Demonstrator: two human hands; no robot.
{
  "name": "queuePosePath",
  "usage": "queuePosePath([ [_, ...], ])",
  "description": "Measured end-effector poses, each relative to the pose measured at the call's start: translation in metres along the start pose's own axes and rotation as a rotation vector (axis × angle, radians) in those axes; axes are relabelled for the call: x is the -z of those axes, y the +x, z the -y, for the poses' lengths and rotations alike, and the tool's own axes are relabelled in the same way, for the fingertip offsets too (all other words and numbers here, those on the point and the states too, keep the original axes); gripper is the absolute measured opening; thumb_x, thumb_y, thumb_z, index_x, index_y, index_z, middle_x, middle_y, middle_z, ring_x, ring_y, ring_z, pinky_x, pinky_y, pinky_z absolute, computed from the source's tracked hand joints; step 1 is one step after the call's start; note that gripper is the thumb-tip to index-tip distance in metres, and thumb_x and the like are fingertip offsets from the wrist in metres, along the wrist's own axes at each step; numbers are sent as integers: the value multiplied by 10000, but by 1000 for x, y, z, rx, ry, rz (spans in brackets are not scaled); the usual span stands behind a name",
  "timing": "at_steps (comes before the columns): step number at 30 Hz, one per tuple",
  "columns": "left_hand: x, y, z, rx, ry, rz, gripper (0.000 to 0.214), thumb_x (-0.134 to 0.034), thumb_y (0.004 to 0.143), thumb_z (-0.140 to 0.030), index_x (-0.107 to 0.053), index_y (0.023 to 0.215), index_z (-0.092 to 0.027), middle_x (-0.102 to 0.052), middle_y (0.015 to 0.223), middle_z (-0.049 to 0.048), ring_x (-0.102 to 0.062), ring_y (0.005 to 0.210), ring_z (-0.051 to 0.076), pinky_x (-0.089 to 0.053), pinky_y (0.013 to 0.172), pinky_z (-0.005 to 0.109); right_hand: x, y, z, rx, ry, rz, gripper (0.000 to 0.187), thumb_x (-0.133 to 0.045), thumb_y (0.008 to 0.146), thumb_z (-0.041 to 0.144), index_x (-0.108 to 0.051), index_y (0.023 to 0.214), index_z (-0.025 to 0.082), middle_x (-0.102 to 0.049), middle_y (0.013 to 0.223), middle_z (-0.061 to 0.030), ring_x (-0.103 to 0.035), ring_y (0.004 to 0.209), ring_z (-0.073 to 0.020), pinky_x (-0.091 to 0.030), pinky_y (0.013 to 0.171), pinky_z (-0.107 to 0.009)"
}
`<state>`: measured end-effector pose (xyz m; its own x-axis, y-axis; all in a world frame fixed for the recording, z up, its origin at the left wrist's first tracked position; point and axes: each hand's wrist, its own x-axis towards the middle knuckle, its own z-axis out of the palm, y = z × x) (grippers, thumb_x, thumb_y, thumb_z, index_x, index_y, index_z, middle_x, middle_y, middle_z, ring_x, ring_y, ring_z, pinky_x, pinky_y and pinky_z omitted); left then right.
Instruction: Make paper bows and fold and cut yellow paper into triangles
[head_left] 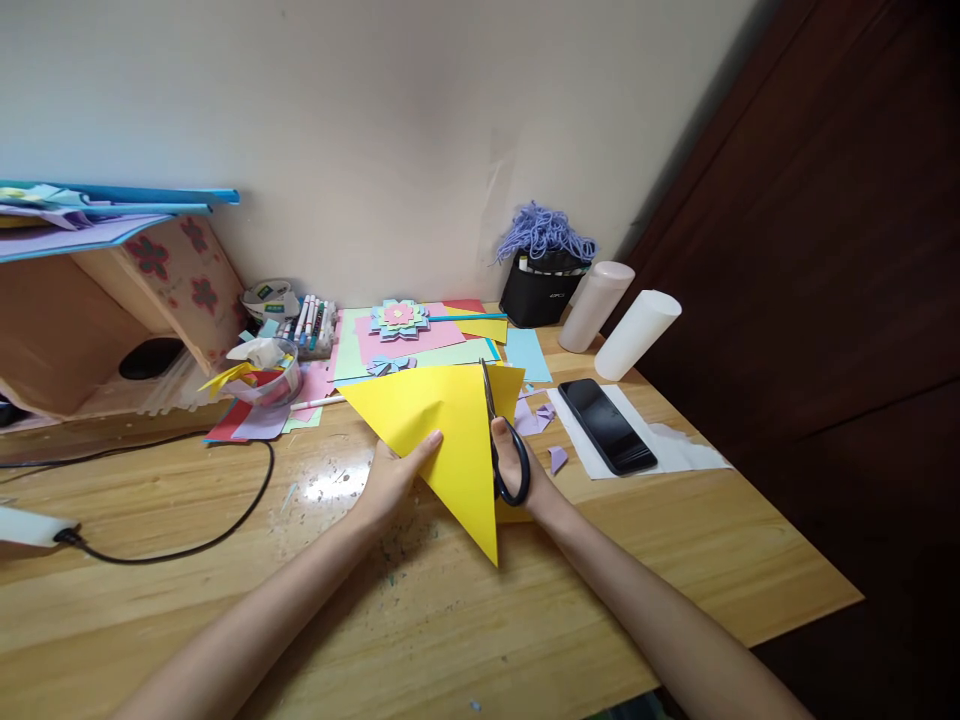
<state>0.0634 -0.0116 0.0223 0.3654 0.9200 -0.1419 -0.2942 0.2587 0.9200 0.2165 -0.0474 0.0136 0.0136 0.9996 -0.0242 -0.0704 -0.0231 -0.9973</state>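
A large sheet of yellow paper (457,440), folded into a triangle, is held up above the desk. My left hand (397,470) grips its lower left edge, the thumb on top and the fingers hidden beneath. In my right hand (525,475) is a pair of scissors (516,485) with dark handles, my fingers through the loops. Their blades point away from me along the right side of the triangle, where another part of the yellow paper shows beyond them. How far the blades are apart cannot be made out.
Behind the paper lie coloured sheets and a layered paper flower (400,319). A phone (607,426) rests on white paper at the right, near two pale cylinders (637,335). Purple yarn tops a black case (544,290). At left are a scrap tub (262,385) and a black cable (255,505).
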Motion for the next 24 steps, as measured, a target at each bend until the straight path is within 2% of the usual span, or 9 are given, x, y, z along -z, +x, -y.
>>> queuePosePath([
  [3,2,2,0,2,16,-10,508,-740,649,-352,-608,1095,-148,-626,1164,129,-589,1057,292,-486,898,406,4,4,-3,-132,-5,-113,664,-313,690,814,-535,732,189,-444,399,39,-447,320,-130,-385,321,-243],
  [6,4,3,-1,-11,17,-23,527,-750,633,-350,-612,1103,-159,-632,1154,127,-603,1030,285,-498,873,391,20,12,-1,-191,-92,-220,596,-367,689,790,-460,673,201,-361,384,79,-381,297,-98,-348,315,-219],
  [8,6,4,0,-3,15,-22,548,-750,634,-341,-600,1132,-170,-635,1150,122,-612,1013,276,-507,851,371,35,16,3,-156,-321,-294,510,-425,736,706,-461,658,203,-430,433,50,-442,365,-118,-375,374,-233],
  [10,8,6,0,12,15,5,557,-745,641,-320,-585,1155,-177,-640,1140,119,-620,996,268,-516,824,355,48,18,6,-87,-690,-379,391,-476,788,573,-505,680,198,-565,576,-20,-563,541,-177,-409,478,-261],
  [14,15,10,-5,89,20,116,489,-732,651,-281,-605,1105,-154,-628,1152,138,-629,976,274,-522,800,360,58,19,4,-141,-1249,-446,222,-528,824,348,-564,914,149,-659,887,-156,-631,840,-280,-434,639,-316],
  [17,24,10,-17,192,45,237,439,-727,649,-285,-622,1053,-147,-644,1116,145,-650,917,270,-530,773,350,57,20,-2,-151,-1388,-470,239,-549,823,273,-537,997,110,-648,931,-203,-635,849,-290,-442,668,-327],
  [20,39,7,-33,297,172,422,485,-739,630,-282,-608,1083,-170,-665,1066,130,-665,837,261,-536,719,350,58,22,-7,-59,-1438,-499,215,-576,804,233,-535,974,108,-633,942,-208,-607,897,-308,-446,724,-355],
  [22,52,4,-42,306,308,534,534,-739,625,-276,-588,1130,-192,-657,1084,111,-652,884,263,-521,770,371,61,23,-10,1,-1458,-514,198,-581,796,234,-548,942,105,-615,944,-214,-572,939,-330,-442,763,-389],
  [24,66,0,-46,263,461,560,598,-737,624,-268,-552,1190,-217,-643,1113,89,-620,972,258,-492,839,380,62,24,-12,66,-1463,-548,196,-579,791,240,-559,927,101,-586,955,-225,-542,950,-343,-438,776,-421],
])
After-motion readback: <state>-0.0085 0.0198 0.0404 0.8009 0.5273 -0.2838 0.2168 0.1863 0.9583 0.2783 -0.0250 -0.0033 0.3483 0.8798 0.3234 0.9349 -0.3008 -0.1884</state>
